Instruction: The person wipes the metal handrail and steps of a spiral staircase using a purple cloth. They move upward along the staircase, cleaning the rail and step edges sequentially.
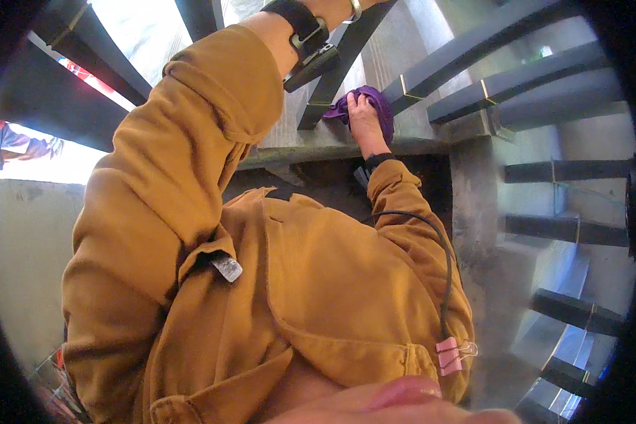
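Note:
My right hand [365, 121] holds a bunched purple cloth [384, 108], its fingers spread over the folds. The cloth rests against the foot of a dark bar [403, 93] on a grey ledge [291, 154]. My left arm reaches up past the top edge of the picture, so the left hand is out of view. A black strap with a dark device [311, 62] sits round that forearm, and a silver-coloured bracelet [356, 10] lies beyond it. Both arms wear mustard-brown sleeves.
Dark rectangular bars with light bands [485, 91] fan out ahead and to the right. A dark recess [424, 183] lies below the ledge, beside a grey post [471, 196]. A pale wall [32, 228] stands at left. A black cable [448, 265] runs along my right sleeve to a pink binder clip [449, 356].

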The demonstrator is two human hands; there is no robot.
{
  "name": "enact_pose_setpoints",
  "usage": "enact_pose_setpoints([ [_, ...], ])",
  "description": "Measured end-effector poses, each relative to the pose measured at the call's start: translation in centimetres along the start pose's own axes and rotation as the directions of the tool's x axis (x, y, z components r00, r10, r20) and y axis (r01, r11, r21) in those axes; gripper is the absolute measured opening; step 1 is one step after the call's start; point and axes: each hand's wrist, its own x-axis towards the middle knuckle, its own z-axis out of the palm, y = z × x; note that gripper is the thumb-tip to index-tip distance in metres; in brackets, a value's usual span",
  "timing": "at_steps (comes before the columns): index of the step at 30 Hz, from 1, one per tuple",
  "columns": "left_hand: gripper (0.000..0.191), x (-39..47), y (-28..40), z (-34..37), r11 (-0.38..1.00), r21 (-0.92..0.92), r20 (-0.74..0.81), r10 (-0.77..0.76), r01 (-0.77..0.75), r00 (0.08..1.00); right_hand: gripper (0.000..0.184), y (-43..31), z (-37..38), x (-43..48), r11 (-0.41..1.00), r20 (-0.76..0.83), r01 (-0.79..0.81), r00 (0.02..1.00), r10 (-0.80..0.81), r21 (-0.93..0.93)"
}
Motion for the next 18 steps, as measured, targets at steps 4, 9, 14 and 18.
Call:
enact_pose_setpoints([
  [4, 0.044, 0.0, -0.1, -0.1, 1.0, 0.002, 0.017, -0.027, 0.027, 0.999, 0.046, -1.6, -2.4, -2.9, 0.988, 0.104, -0.15, 0.984, 0.147, 0.023],
  [9, 0.046, -0.3, -1.0, 0.8, 0.998, -0.018, 0.02, -0.055, 0.056, 0.998, 0.052, 0.3, -3.7, -9.0, 0.956, -0.08, -0.185, 0.975, 0.207, 0.229],
  [14, 0.055, -2.6, -1.5, 0.5, 0.997, 0.026, 0.01, -0.067, 0.066, 0.998, 0.038, 3.6, -6.1, -11.5, 0.67, 0.177, -0.522, 0.839, 0.514, 0.527],
  [18, 0.063, -2.9, -1.5, 0.2, 0.997, -0.037, 0.061, -0.066, 0.069, 0.996, 0.038, 4.7, -17.0, -4.5, 0.686, -0.338, -0.006, 0.867, 0.366, 0.727],
])
